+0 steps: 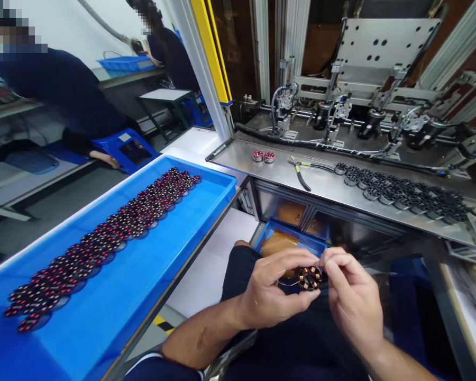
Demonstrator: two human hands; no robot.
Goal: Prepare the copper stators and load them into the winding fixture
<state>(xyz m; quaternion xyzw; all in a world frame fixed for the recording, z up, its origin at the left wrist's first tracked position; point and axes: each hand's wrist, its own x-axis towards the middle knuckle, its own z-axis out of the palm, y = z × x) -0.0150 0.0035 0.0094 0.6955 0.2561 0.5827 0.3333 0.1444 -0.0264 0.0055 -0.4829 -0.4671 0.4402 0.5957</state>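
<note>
Both hands pinch one copper-wound stator (310,277): left hand (270,291) cradles its rim, right hand (351,296) fingertips nip the top edge. Best kept steady over the lap, near the small blue bin (289,235).

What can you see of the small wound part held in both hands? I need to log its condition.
The wound part is a small dark ring with copper-coloured wire coils set around its poles, facing the camera. The left hand grips it from the left and below, while the right hand pinches its upper right edge with the fingertips. It is held above the lap. Finer details are too small to tell.
</note>
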